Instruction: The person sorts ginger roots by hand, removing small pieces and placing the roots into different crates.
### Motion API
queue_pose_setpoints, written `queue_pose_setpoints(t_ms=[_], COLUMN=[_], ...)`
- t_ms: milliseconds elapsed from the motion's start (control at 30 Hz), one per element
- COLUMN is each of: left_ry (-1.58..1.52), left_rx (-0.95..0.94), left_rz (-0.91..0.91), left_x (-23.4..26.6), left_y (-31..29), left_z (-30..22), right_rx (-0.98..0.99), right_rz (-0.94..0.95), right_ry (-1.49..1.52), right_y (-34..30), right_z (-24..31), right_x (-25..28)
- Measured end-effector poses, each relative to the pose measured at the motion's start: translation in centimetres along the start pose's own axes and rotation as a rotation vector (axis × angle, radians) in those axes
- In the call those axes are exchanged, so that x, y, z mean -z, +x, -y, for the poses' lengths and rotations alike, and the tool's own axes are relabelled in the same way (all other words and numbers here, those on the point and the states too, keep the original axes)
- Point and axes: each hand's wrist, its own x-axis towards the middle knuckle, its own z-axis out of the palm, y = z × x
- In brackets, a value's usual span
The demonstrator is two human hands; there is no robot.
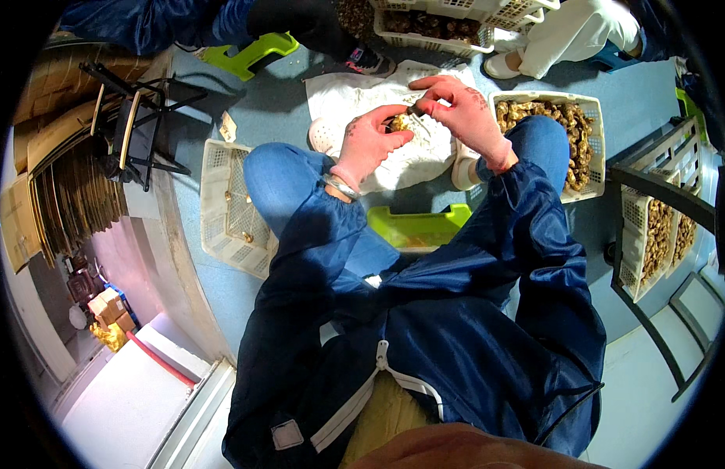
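Note:
Over a white cloth (pixel 413 166) on the floor, my two hands work close together in pink gloves. My left hand (pixel 370 144) pinches a small lumpy yellow-brown piece (pixel 401 123) between thumb and fingers; its exact kind is unclear. Just right of it, my right hand (pixel 466 117) has its fingers drawn together at the piece, around something small and dark that I cannot make out. Beside my right knee stands a white crate (pixel 599 148) filled with similar yellow-brown pieces (pixel 579 137). A mostly bare white crate (pixel 214 207) with a few scraps lies by my left knee.
A green stool (pixel 417 227) stands between my legs. More filled crates (pixel 636 234) sit at right behind a dark metal frame (pixel 667 195). Folded cardboard (pixel 73 184) and a black folding chair (pixel 132 129) are at left. Other people's legs (pixel 570 39) and crates (pixel 433 39) are ahead.

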Motion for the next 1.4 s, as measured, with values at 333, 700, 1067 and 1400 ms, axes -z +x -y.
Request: queue_pose_setpoints(t_ms=[333,700,1067,1400], left_ry=[0.16,-0.129,-0.179,-0.13], left_rx=[0.044,0.027,0.106,0.026], left_rz=[-0.054,0.059,0.085,0.044], left_x=[-0.3,-0.4,-0.4,-0.5], left_y=[-0.7,-0.5,-0.9,-0.4], left_z=[-2.0,-2.0,-3.4,-2.2], right_rx=[0.035,-0.009,-0.038,-0.081], right_rz=[0.093,-0.072,-0.009,-0.013], right_ry=[0.058,0.102,0.148,0.152], right_y=[-0.3,-0.2,-0.3,-0.2], right_z=[0.0,-0.5,0.5,0.5], right_x=[-0.5,-0.5,0.1,-0.2])
